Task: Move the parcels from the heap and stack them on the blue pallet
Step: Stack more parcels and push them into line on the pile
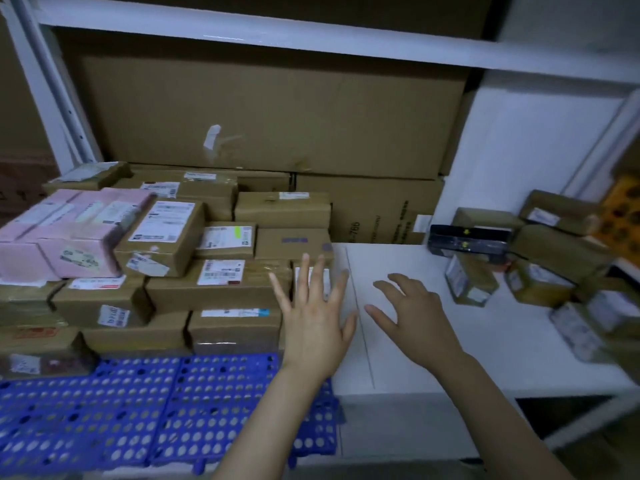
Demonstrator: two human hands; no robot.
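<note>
Blue pallet (138, 410) nearest, front rows bare: room for more. My left hand (315, 323) over pallet's right edge, fingers spread, holding nothing. My right hand (415, 317) beside it over white table (485, 341), fingers splayed, also empty; hands apart. Likely between loads, reaching for next parcel. Stack (214, 289) on pallet's back half: brown parcels in tight tiers, pink parcels (69, 237) top left. Heap (554, 271) far right on table, jumbled, black box (467, 240) at its edge. Big cartons (270, 116) behind.
</note>
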